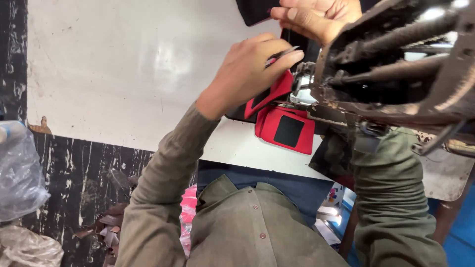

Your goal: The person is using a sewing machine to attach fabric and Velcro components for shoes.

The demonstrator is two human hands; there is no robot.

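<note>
Pinching a thin metal tool (282, 53) between thumb and forefinger, the left hand (247, 71) has its grip closed on that tool, just beside the silver needle area (303, 81) of the sewing machine (396, 64). The right hand (319, 17) sits above, fingers curled, touching black material (255, 12) at the upper edge of view; whether its grip actually clamps that material cannot be told. A red fabric piece (284, 129) with a black square patch (288, 131) lies on the white desk (123, 69), directly below the left hand and partly under the machine head. Olive sleeves cover both forearms. A clear plastic bag (20, 173) sits off the desk's left edge.
</note>
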